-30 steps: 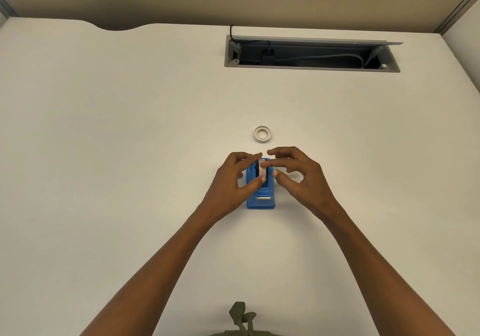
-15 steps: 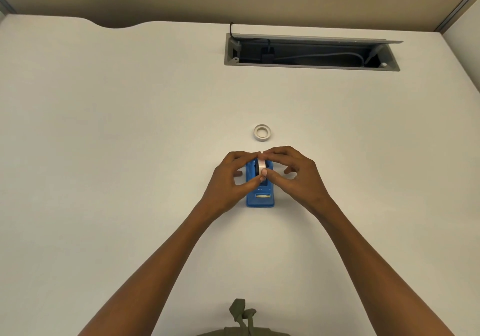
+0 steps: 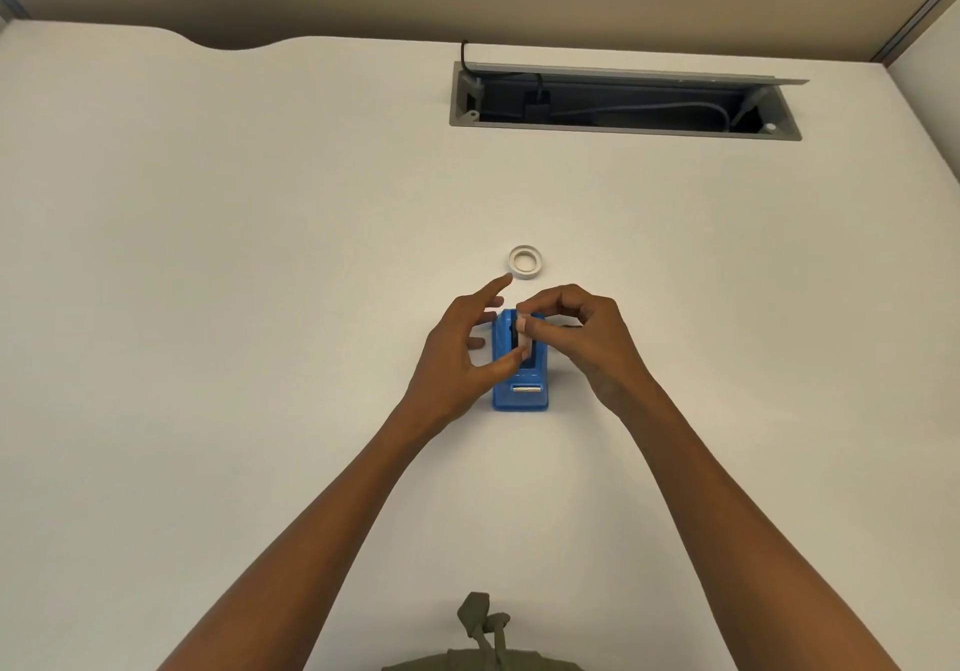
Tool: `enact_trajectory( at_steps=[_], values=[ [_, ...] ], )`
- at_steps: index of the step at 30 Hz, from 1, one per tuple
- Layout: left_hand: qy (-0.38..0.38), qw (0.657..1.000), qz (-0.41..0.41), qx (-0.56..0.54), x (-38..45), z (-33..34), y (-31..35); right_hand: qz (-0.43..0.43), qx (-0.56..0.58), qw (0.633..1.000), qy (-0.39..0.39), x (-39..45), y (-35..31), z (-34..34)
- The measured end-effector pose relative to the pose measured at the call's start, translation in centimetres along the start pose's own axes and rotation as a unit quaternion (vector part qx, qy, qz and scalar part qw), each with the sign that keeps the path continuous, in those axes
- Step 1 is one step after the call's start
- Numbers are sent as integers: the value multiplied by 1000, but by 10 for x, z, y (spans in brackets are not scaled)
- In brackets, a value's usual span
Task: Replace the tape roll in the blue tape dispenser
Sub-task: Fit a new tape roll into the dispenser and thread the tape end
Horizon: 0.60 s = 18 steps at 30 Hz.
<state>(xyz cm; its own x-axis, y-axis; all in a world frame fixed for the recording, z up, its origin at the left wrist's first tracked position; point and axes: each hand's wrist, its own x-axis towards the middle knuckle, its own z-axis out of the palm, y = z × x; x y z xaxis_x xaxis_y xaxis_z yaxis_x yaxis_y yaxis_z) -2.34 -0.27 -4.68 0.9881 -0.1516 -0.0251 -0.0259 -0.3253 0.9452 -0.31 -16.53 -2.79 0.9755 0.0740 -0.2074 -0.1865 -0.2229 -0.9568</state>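
The blue tape dispenser (image 3: 521, 384) stands on the white desk (image 3: 260, 307) at the middle, its metal cutter facing me. A white tape roll (image 3: 523, 342) sits on edge in the dispenser's slot. My right hand (image 3: 582, 340) pinches the top of this roll with thumb and fingers. My left hand (image 3: 465, 353) is beside the dispenser's left wall, thumb touching the roll's lower edge, fingers spread and lifted. A second white tape ring (image 3: 525, 261) lies flat on the desk just beyond the hands.
A grey cable hatch (image 3: 623, 99) is open in the desk at the back, with wires inside. A beige partition runs behind the desk. An olive cloth piece (image 3: 483, 629) shows at the bottom edge.
My left fingers have lifted off the roll and spread open, the index finger now pointing toward the far ring. My right hand keeps its pinch on the roll in the dispenser.
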Motion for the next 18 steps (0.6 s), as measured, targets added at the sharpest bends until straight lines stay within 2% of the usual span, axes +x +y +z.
enact_trajectory(
  at_steps=[10,18],
  values=[
    [-7,999,47,16,0,1,-2,48,66,997,17,5,-3,9],
    [-3,998,55,31,0,1,-5,37,78,996,36,-1,-2,6]
  ],
)
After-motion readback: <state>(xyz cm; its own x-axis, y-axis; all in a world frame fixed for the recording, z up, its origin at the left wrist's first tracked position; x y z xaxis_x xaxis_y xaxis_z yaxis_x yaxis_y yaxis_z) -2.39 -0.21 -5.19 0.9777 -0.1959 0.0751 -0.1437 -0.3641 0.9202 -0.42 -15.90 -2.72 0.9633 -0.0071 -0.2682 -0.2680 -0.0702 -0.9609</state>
